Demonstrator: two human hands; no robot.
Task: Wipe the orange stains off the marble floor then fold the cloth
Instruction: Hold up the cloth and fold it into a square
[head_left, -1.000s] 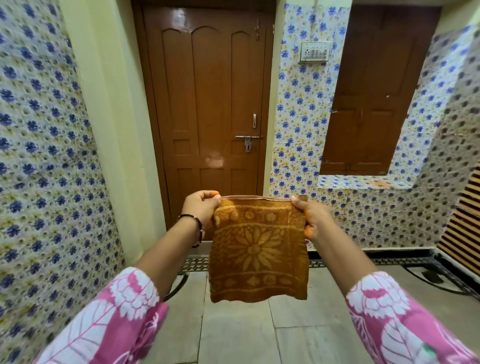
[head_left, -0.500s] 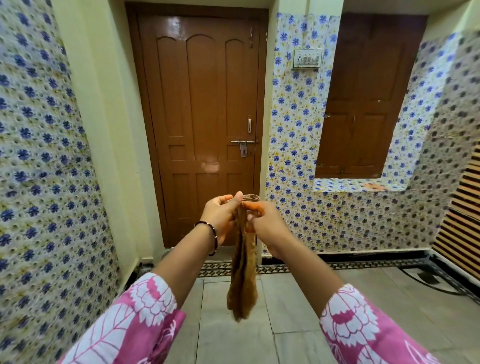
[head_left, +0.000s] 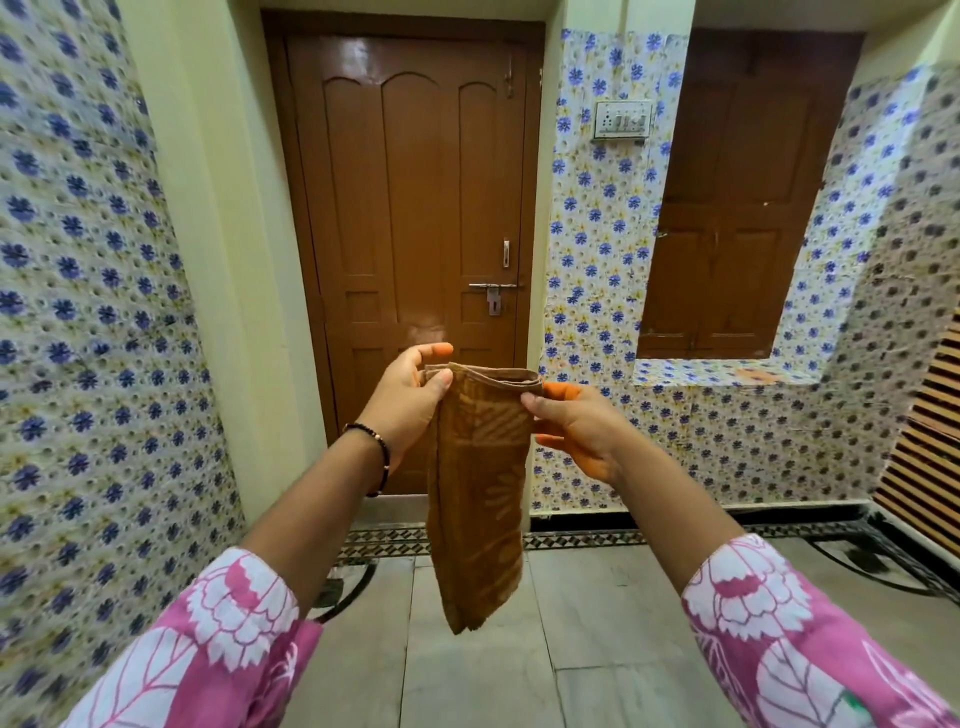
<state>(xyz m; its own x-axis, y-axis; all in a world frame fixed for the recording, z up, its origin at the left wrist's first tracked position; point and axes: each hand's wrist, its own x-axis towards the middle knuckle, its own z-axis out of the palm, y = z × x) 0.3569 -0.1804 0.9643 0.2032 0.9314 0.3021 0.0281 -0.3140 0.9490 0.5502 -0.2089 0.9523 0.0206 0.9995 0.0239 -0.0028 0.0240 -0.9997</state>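
Note:
A brown-orange patterned cloth (head_left: 480, 488) hangs folded in half in front of me, a narrow strip with its lower end above the marble floor (head_left: 597, 639). My left hand (head_left: 410, 400) pinches the top left corner between thumb and fingers. My right hand (head_left: 576, 426) pinches the top right corner, and its fingers show orange smears. Both arms reach forward at chest height. No orange stain shows on the visible part of the floor.
A closed brown door (head_left: 415, 218) with a latch stands straight ahead. Flowered tile walls close in on the left (head_left: 78, 338) and right. A recessed brown shutter (head_left: 727, 234) sits above a tiled ledge. A wooden slatted panel (head_left: 930, 447) is at the far right.
One second ago the cloth hung spread wide between my hands. They came together, folding it in half, and have since parted slightly, so the folded strip now hangs flat.

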